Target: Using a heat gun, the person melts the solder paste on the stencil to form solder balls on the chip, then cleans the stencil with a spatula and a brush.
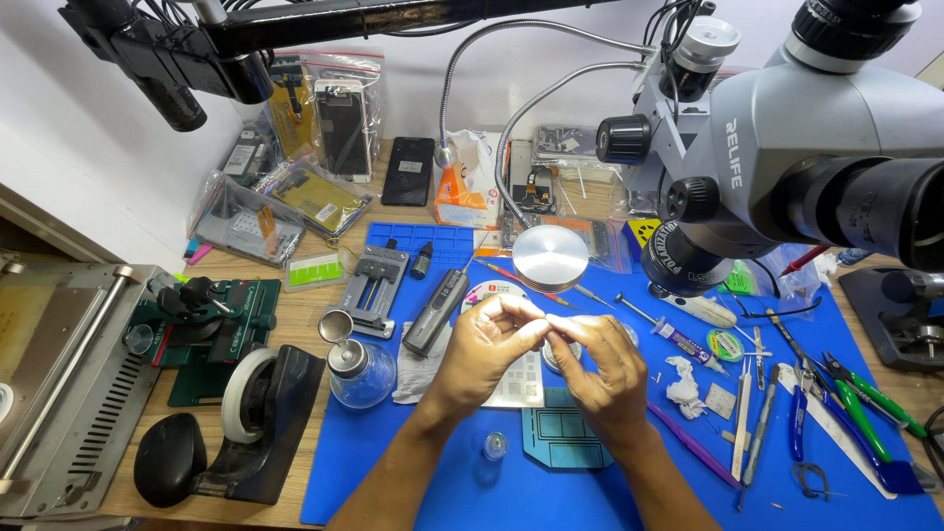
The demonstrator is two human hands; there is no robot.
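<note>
Above the blue mat (472, 492) on the desk (305, 315), beneath the grey microscope (787, 138), the left hand (489, 344) and right hand (605, 369) met fingertip to fingertip. A very small pale part (547, 322), its shape too small to tell, lay pinched between both grips, each clenched on it, just above a round tin (560, 356).

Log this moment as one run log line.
left hand: pinching small item, unclear | right hand: fingertips meeting left | below: blue mat | nearby: tape dispenser
</note>
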